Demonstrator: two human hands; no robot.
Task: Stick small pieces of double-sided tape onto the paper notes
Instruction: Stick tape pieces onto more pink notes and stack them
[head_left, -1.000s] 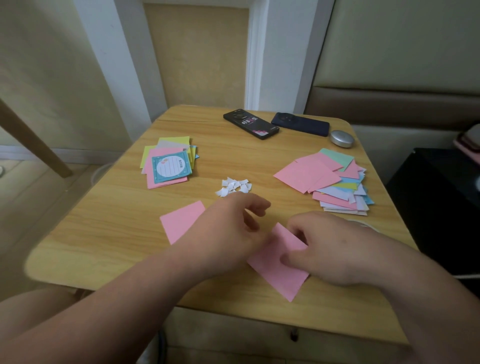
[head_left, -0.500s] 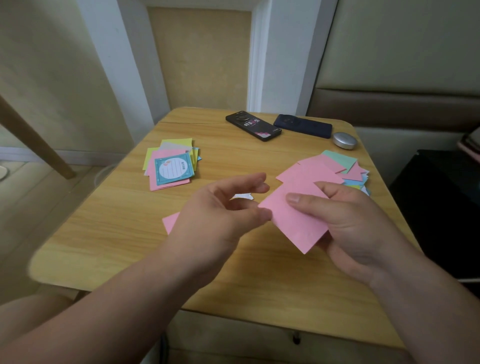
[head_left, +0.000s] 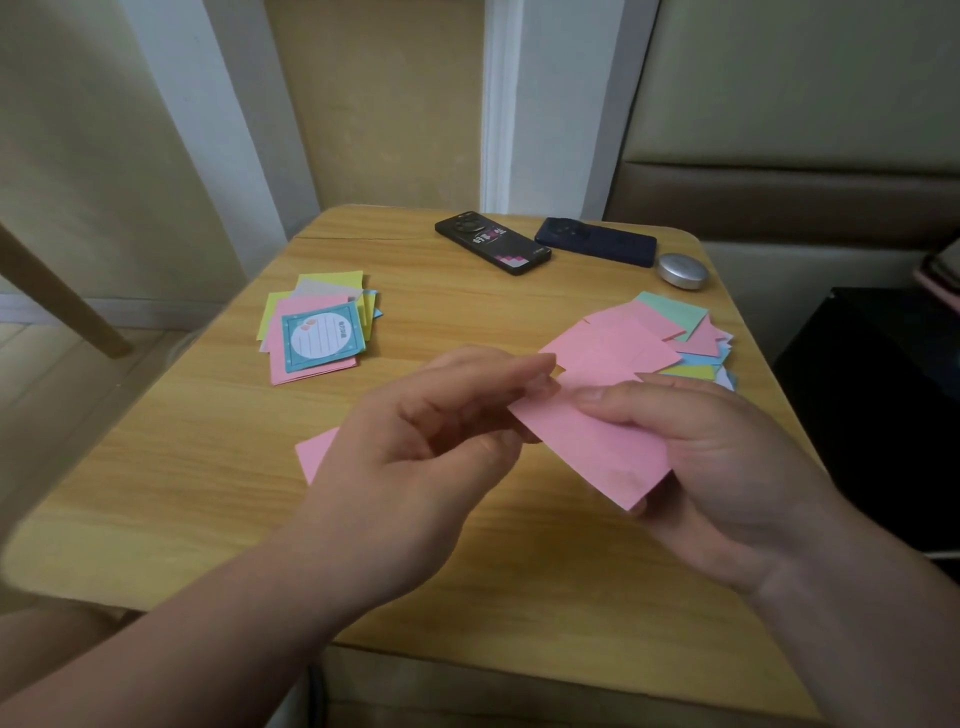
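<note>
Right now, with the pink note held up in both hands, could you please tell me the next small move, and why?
Probably press the left hand firmly on the note to seat the tape. The right hand grips the note clear of the table, and the left hand pinches its upper left edge; the tape itself is hidden.
</note>
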